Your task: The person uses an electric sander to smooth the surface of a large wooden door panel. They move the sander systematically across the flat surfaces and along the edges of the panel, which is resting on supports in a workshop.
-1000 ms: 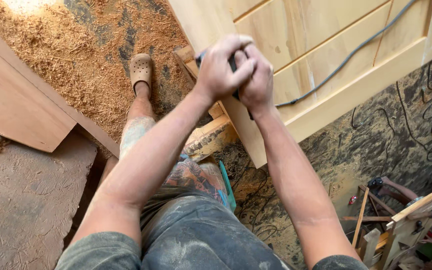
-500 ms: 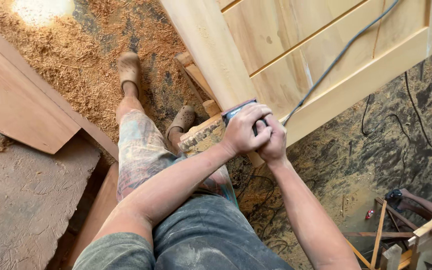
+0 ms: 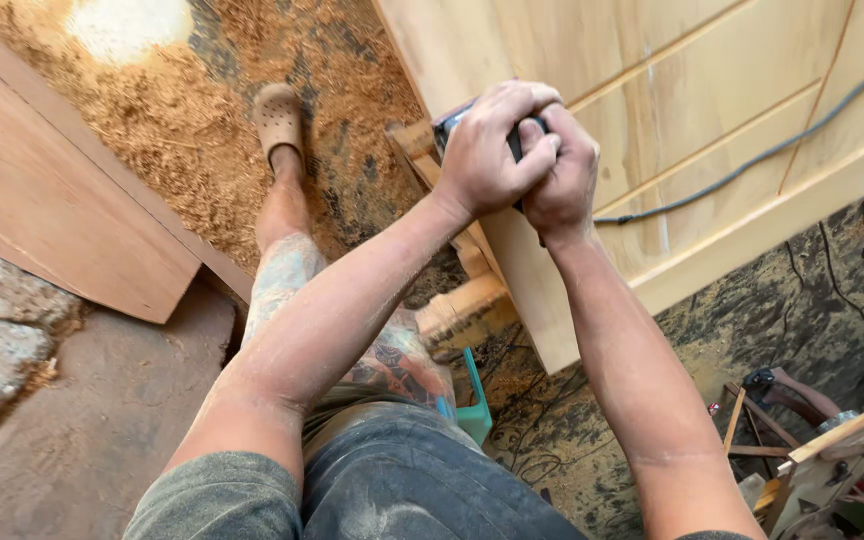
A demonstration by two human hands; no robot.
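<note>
On one pale wooden door [image 3: 672, 130], left hand [image 3: 487, 150] and right hand [image 3: 562, 175] both clamped around one sander [image 3: 452, 125]

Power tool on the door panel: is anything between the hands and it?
No. Both the left hand and right hand wrap directly around the dark power tool, pressing it on the pale wooden door. Its cord trails away rightward.

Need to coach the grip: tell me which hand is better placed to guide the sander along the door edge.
Left, probably: the left hand wraps over the sander top, above the door edge; the right hand sits behind it.
</note>
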